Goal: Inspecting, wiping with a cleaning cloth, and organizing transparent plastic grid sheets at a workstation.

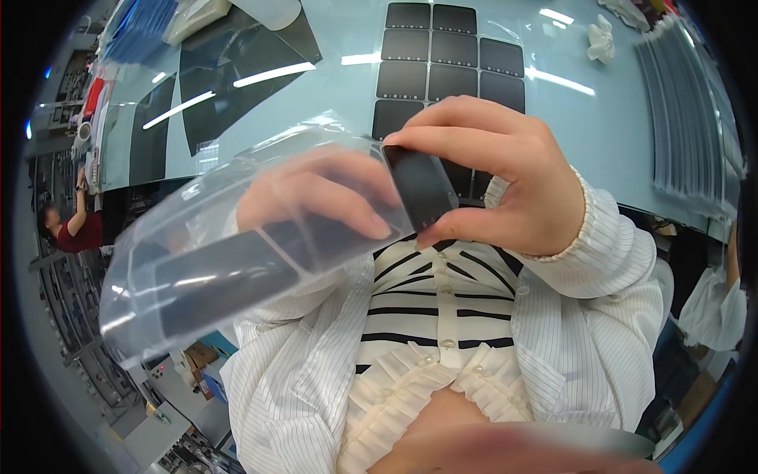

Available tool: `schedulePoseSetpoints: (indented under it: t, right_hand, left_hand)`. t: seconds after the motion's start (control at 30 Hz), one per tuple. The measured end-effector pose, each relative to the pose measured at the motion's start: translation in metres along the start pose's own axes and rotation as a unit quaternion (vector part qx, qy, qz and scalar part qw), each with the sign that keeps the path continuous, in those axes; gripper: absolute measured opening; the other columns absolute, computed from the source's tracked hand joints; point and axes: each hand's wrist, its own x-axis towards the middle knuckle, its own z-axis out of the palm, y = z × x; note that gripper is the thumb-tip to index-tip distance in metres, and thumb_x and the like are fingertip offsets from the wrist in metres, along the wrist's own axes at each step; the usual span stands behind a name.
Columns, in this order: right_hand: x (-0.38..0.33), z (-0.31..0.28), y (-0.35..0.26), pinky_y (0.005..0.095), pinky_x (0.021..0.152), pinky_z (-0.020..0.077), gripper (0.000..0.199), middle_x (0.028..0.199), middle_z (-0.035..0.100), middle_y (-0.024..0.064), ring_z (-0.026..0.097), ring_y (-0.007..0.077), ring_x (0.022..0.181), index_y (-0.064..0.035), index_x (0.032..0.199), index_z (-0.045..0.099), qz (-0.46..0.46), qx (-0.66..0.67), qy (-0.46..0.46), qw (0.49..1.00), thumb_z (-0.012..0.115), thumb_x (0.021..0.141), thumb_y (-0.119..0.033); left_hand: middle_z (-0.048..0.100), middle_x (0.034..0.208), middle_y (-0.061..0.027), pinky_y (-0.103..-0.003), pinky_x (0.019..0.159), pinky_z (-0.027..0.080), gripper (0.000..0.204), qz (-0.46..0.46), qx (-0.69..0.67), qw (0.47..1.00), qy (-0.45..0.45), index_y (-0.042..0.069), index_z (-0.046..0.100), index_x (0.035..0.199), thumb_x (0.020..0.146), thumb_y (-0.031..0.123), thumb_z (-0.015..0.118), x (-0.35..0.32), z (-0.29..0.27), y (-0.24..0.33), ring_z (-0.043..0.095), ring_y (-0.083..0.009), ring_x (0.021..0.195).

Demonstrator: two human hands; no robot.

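Note:
A clear plastic pocket sheet (276, 253), divided by pale seams, hangs tilted across the left half of the view. Through the film I see my left hand (316, 189), its fingers bent and closed about the sheet near its right end. My right hand (505, 174) grips a small dark rectangular panel (421, 188) by its opposite edges, fingers at the top and thumb at the bottom. This panel meets the right edge of the sheet; whether it is partly inside a pocket I cannot tell. Similar dark panels (454, 49) lie in columns on the glossy table beyond my right hand.
Large dark sheets (229, 87) lie on the table (339, 87) at the far left, near a blue stack (142, 28). A thick stack of clear sleeves (687, 118) stands at the right, with a crumpled white tissue (601, 39) nearby. Another person (75, 225) is at the far left.

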Motion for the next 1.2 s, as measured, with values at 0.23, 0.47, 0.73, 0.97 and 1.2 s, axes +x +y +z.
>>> schedulePoseSetpoints:
  t: [0.23, 0.47, 0.73, 0.97, 1.2]
  right_hand:
    - [-0.004, 0.006, -0.002, 0.0309, 0.074, 0.0500, 0.062, 0.096, 0.063, 0.0131, 0.063, 0.0239, 0.084, 0.0031, 0.110, 0.062, 0.001, 0.129, 0.028, 0.991, 0.086, 0.055, -0.013]
    - [-0.015, 0.002, 0.002, 0.0289, 0.072, 0.0488, 0.067, 0.093, 0.061, 0.0148, 0.060, 0.0212, 0.079, 0.0069, 0.112, 0.060, -0.017, 0.134, 0.004, 0.991, 0.085, 0.060, -0.026]
    - [-0.033, -0.003, 0.009, 0.0345, 0.083, 0.0465, 0.076, 0.098, 0.061, 0.0172, 0.060, 0.0234, 0.089, 0.0075, 0.120, 0.054, 0.001, 0.174, 0.004, 0.985, 0.084, 0.064, -0.034]
    - [-0.051, -0.030, 0.032, 0.0416, 0.099, 0.0403, 0.068, 0.119, 0.054, 0.0194, 0.055, 0.0291, 0.109, 0.0076, 0.124, 0.050, 0.037, 0.027, 0.132, 0.990, 0.080, 0.070, -0.020]
    - [-0.064, -0.045, 0.052, 0.0344, 0.090, 0.0458, 0.058, 0.122, 0.056, 0.0131, 0.057, 0.0241, 0.105, -0.0010, 0.126, 0.053, 0.196, 0.074, 0.192, 0.959, 0.075, 0.073, -0.010]
  left_hand:
    - [0.063, 0.099, -0.0293, -0.042, 0.081, 0.052, 0.026, 0.047, -0.206, 0.976, 0.045, -0.015, 0.060, 0.099, 0.088, 0.009, 0.060, -0.012, 0.003, -0.010, 0.064, -0.0378, 0.095]
    - [0.068, 0.091, -0.0216, -0.032, 0.073, 0.055, 0.015, 0.017, -0.020, 0.995, 0.098, -0.012, 0.063, 0.095, 0.081, -0.009, 0.061, -0.024, -0.012, -0.001, 0.069, -0.0298, 0.084]
    - [0.066, 0.093, -0.0215, -0.038, 0.078, 0.053, 0.016, -0.055, 0.067, 0.982, 0.168, -0.006, 0.060, 0.099, 0.085, 0.003, 0.062, -0.052, -0.039, -0.010, 0.066, -0.0278, 0.083]
    - [0.063, 0.102, -0.0109, -0.035, 0.077, 0.055, 0.053, -0.026, 0.067, 0.896, 0.438, 0.003, 0.040, 0.134, 0.087, 0.006, 0.063, -0.066, -0.129, -0.020, 0.063, -0.0213, 0.093]
    - [0.063, 0.101, -0.0184, -0.034, 0.066, 0.059, 0.065, -0.160, 0.013, 0.814, 0.559, -0.015, 0.037, 0.123, 0.080, 0.015, 0.074, -0.073, -0.211, -0.088, 0.066, -0.0242, 0.086]
